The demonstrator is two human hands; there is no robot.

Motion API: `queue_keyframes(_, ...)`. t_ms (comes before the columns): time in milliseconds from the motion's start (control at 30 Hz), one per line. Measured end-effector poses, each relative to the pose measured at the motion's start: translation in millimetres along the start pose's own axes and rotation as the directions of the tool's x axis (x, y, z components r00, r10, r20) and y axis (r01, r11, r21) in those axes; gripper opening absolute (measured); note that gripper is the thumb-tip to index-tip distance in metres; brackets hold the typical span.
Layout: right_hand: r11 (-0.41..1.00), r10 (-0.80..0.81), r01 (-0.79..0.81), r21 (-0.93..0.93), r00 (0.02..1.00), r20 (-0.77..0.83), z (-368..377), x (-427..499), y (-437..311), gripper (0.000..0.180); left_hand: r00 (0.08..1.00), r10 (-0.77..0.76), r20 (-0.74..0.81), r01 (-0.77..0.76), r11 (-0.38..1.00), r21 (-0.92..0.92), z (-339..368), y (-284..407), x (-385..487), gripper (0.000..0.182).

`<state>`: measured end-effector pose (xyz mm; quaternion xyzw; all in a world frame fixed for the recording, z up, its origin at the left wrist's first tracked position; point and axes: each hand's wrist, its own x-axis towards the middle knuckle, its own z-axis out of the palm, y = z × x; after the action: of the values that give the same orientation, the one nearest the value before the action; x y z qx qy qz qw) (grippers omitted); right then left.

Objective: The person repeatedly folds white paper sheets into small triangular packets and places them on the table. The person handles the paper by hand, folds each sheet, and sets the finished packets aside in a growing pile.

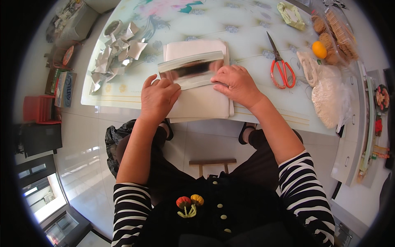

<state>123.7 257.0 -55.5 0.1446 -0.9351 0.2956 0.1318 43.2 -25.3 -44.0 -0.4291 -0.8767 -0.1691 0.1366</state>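
Note:
A shiny silver foil-like sheet (194, 69), partly folded along its near edge, lies over a stack of pale paper sheets (200, 106) at the table's front. My left hand (160, 95) grips the sheet's near left corner, fingers bent. At its near right corner my right hand (236, 81) pinches the edge between thumb and fingers. Right of the stack lie scissors with red handles (282, 74), their blades pointing away from me. Several folded silver paper pieces (118, 52) are heaped on the left of the table.
A pale round container (113, 28) stands by the folded pieces. At the table's right are a yellow-green packet (291, 16), an orange fruit (319, 49), bagged brown baked goods (331, 40) and a plastic bag with pale contents (328, 95). The patterned table's front edge (271, 122) runs before my lap.

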Motion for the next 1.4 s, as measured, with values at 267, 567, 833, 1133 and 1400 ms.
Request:
queue_keyframes(267,0.968,-0.119,0.11,-0.225,0.992,-0.027,0.7,7.1,-1.1,0.013,0.999,0.052,0.015,-0.052,0.999,-0.017,1.0,-3.4,4.8,0.009)
queue_keyframes(567,0.912,-0.242,0.187,-0.365,0.964,-0.111,13.2,12.1,4.3,0.012,0.997,0.066,0.033,-0.065,0.997,-0.035,-3.5,-3.9,11.1,0.01)
queue_keyframes(833,0.893,-0.29,0.236,-0.383,0.953,-0.09,7.5,11.1,0.0,0.014,0.998,0.061,0.018,-0.06,0.995,-0.085,-0.3,-7.3,10.1,0.007)
queue_keyframes(1133,1.0,-0.001,0.001,-0.007,1.0,0.007,-2.8,6.6,0.2,0.006,0.995,-0.058,0.078,0.075,0.969,-0.235,-3.0,-10.4,12.6,0.006)
queue_keyframes(1400,0.976,0.205,-0.206,0.071,0.979,0.017,-2.5,9.9,2.9,0.014,0.964,-0.213,0.159,0.252,0.926,-0.283,-8.7,-14.7,13.9,0.012)
